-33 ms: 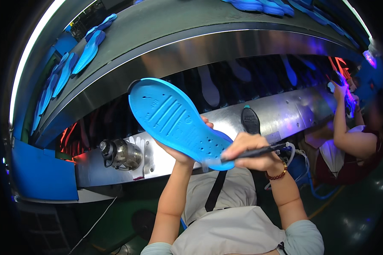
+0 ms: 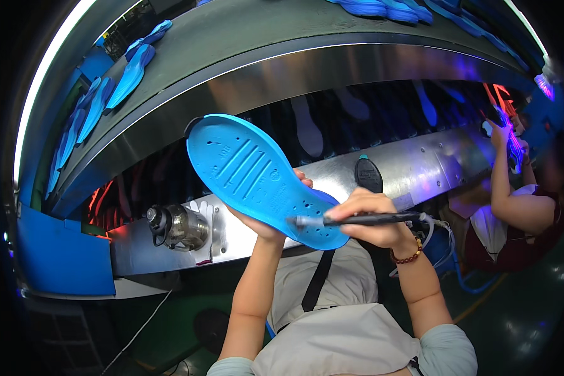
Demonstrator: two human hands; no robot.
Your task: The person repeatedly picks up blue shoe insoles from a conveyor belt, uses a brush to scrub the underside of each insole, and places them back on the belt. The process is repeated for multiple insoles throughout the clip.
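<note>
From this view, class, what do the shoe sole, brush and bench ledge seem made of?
Shoe sole: probably moulded foam or rubber, satin blue, with shallow grooves. Brush: pale bristles, fibre unclear; smooth black handle, perhaps plastic. Bench ledge: shiny metal, likely steel, showing glare.

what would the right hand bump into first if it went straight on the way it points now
Most likely the blue shoe sole: the right hand points leftward across its narrower end, and the brush it grips seems to touch the surface. Exact depth is hard to judge.
</note>
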